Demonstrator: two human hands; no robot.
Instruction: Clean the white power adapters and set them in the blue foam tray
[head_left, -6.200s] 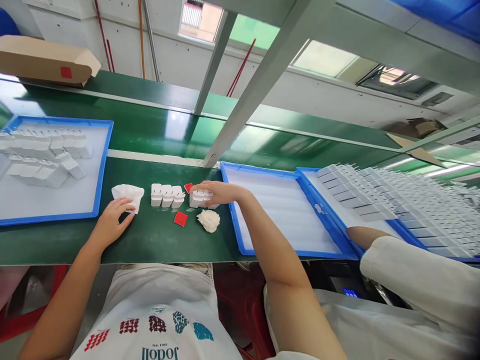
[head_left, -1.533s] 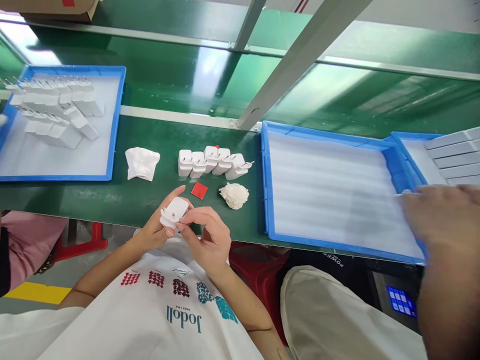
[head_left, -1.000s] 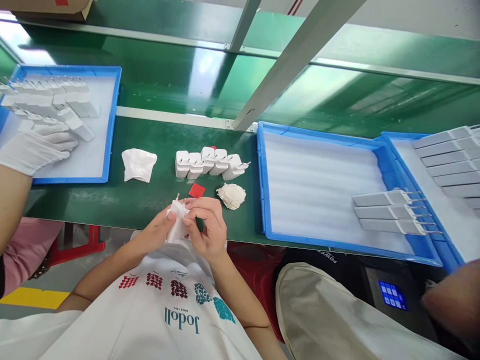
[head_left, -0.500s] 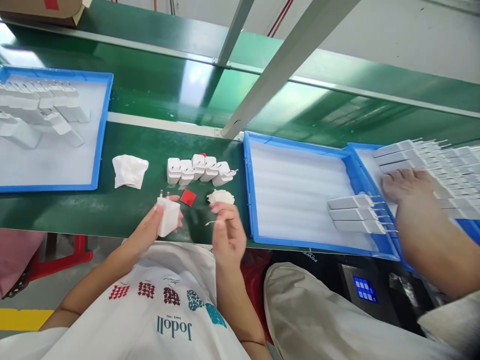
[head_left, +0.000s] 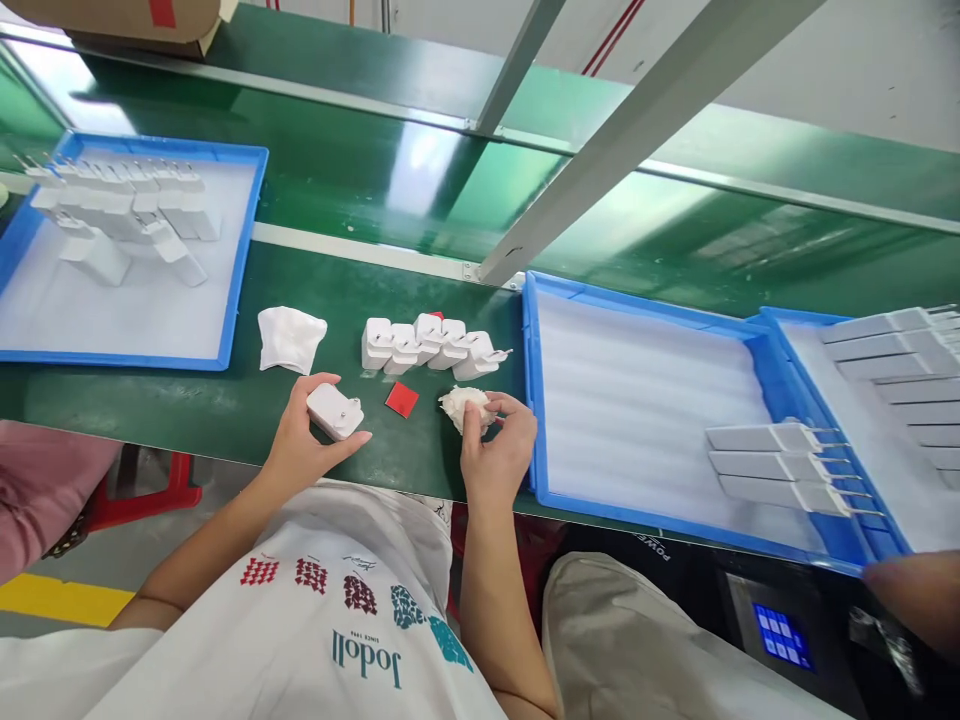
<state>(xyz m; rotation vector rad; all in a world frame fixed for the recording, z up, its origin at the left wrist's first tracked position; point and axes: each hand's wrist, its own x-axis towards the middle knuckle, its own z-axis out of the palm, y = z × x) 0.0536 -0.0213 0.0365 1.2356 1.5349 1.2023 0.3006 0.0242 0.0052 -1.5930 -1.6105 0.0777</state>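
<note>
My left hand (head_left: 304,435) grips a white power adapter (head_left: 328,408) by its sides, its pin end tilted toward me. My right hand (head_left: 501,445) has thumb and fingers pinched on a ragged cream-coloured wad (head_left: 454,402) lying on the green table; its material is unclear. Between the hands lies a small red square (head_left: 402,400). Just behind that, several white adapters (head_left: 427,340) stand close together in an uneven row with pins to the right. A folded white cloth (head_left: 291,338) rests behind my left hand.
At left, a blue tray (head_left: 246,250) holds several adapters. To my right, another blue tray (head_left: 622,390) has 3 adapters on its right side; a further tray (head_left: 825,420) overlaps it with more. A metal post (head_left: 600,150) slants above the table. A co-worker's blurred hand (head_left: 919,600) is far right.
My left hand has turned the adapter from upright to lying tilted. My right hand has moved onto the wad; the thin strip at its fingers no longer shows. The co-worker's hand has drawn back.
</note>
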